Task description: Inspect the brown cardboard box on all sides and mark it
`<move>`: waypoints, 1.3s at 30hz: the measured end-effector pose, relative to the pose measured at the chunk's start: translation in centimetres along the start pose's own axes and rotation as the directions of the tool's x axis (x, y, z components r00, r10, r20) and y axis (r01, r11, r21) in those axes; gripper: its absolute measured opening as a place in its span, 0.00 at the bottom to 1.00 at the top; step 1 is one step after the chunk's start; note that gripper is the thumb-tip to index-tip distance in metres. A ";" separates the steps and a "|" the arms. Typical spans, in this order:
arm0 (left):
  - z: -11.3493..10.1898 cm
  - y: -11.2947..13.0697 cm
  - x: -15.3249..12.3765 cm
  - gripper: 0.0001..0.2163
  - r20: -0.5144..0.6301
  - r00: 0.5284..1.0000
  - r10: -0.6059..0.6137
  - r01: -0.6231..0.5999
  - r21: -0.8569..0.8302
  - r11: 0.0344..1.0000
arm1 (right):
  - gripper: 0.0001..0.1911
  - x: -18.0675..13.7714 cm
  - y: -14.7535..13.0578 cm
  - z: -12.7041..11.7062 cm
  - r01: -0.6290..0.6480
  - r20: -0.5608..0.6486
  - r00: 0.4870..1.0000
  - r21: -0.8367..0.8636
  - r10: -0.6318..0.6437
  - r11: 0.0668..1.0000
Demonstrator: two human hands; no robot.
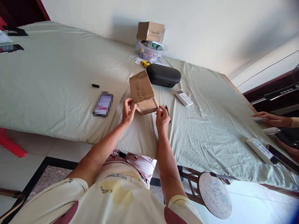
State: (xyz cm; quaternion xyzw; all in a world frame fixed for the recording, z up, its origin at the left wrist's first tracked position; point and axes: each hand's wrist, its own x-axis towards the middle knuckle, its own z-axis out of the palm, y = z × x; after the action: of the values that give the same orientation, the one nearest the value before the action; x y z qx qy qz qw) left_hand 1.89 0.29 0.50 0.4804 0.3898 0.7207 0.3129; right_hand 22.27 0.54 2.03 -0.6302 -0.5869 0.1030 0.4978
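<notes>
A brown cardboard box (143, 90) with dark pen scribbles and clear tape stands tilted in front of me on the cloth-covered table (70, 71). My left hand (128, 112) pinches its near left corner between thumb and fingers. At the lower right corner, my right hand (162, 119) grips the box with thumb and fingertips. Just beside my right hand lies a thin black object, perhaps a pen (168, 112), partly hidden by the hand. Behind the box sits a black hard case (163, 75).
To the left lie a phone (103, 104) and a small black cylinder (95, 86). A white device (184, 98) lies right. Against the wall, a plastic basin (151, 53) bears another carton (150, 31). Another person's hand (271, 119) is at the right edge, near a long white device (261, 150).
</notes>
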 end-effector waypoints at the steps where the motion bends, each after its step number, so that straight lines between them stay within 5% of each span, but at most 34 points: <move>1: -0.1 -0.1 0.0 0.29 0.007 1.000 -0.028 0.028 -0.006 1.000 | 0.29 0.0 0.1 0.0 -0.015 0.005 1.000 0.013 0.015 1.000; 8: -0.6 -0.4 0.0 0.21 0.016 0.983 -0.180 0.179 0.055 0.982 | 0.22 0.1 0.2 0.0 0.020 -0.023 1.000 0.177 -0.017 0.984; 14: -1.0 -0.2 0.3 0.06 -0.100 0.990 -0.096 0.131 0.443 0.887 | 0.19 0.1 0.6 0.2 0.098 -0.073 0.994 0.201 -0.085 0.975; 26: -0.7 1.1 0.5 0.08 -0.068 0.980 -0.189 0.179 0.726 0.664 | 0.18 0.0 0.8 0.8 0.161 -0.108 0.984 0.233 -0.139 0.959; 33: -0.7 0.8 0.2 0.11 -0.040 0.982 -0.182 0.149 0.753 0.641 | 0.19 -0.2 1.0 1.3 0.045 0.040 0.998 0.231 -0.055 0.972; 39: -0.8 -0.9 0.3 0.11 -0.084 0.986 -0.144 0.165 0.622 0.766 | 0.11 -0.3 1.5 1.2 0.004 0.267 0.964 -0.057 0.011 0.998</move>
State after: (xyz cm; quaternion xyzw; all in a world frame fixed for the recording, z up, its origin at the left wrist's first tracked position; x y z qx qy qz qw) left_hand 1.11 0.73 -0.33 0.5119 0.6500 0.5294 0.1875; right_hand 22.24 1.19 0.20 -0.6255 -0.6501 0.1713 0.3959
